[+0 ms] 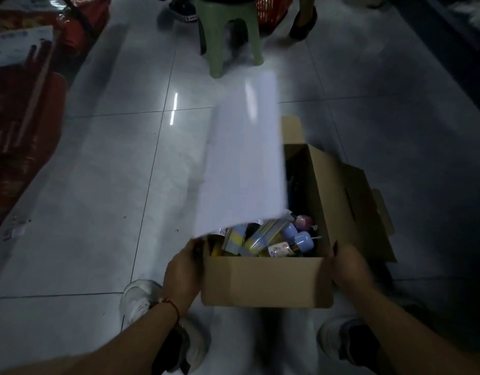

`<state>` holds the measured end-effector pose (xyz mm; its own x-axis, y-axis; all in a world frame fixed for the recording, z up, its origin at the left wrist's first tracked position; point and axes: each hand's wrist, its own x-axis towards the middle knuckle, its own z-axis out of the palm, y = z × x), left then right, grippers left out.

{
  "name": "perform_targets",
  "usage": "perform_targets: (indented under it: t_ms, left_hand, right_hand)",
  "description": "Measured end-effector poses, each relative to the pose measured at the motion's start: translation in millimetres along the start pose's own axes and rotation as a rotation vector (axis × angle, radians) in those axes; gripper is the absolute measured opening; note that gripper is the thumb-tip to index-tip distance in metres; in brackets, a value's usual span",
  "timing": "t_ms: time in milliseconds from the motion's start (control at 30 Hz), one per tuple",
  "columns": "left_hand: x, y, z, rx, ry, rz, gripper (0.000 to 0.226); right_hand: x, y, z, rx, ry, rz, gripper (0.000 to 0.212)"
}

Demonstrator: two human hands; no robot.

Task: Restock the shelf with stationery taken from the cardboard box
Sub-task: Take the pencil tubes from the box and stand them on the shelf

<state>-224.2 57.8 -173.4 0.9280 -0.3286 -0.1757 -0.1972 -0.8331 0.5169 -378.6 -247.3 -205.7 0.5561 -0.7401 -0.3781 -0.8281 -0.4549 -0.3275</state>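
Gripping the cardboard box (266, 280) by its two near corners, above the tiled floor (98, 185).

Your left hand (183, 272) wraps the near-left corner, fingers curled round the edge; your right hand (347, 269) clasps the near-right corner the same way, likely so the load stays level while you carry or set it. Inside: stationery (263, 239), meaning yellow packs and small purple and pink pieces, blurred, all not yet shelved. A white sheet (241, 163), maybe a flap liner, stands up from the left rim and hides part of the contents. No shelf clearly visible. A green stool (228, 41) stands ahead, well apart.
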Motion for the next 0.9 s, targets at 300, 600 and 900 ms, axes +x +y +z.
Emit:
perform_targets:
  t_ms: [300, 600, 900]
  left_hand:
    - [29.3, -11.6, 6.4, -0.889, -0.23, -0.831, 0.051]
    - [31.6, 29.0, 43.4, -0.653, -0.242, -0.457, 0.024]
    - [42.6, 31.9, 58.8, -0.202, -0.267, -0.184, 0.035]
  right_hand:
    - [29.4, 1.9, -17.7, -0.053, 0.011, 0.017, 0.015]
    - [49.2, 2.2, -26.6, -0.16, -0.017, 0.032, 0.021]
    - [59.3, 5.2, -24.5, -0.291, 0.048, 0.017, 0.021]
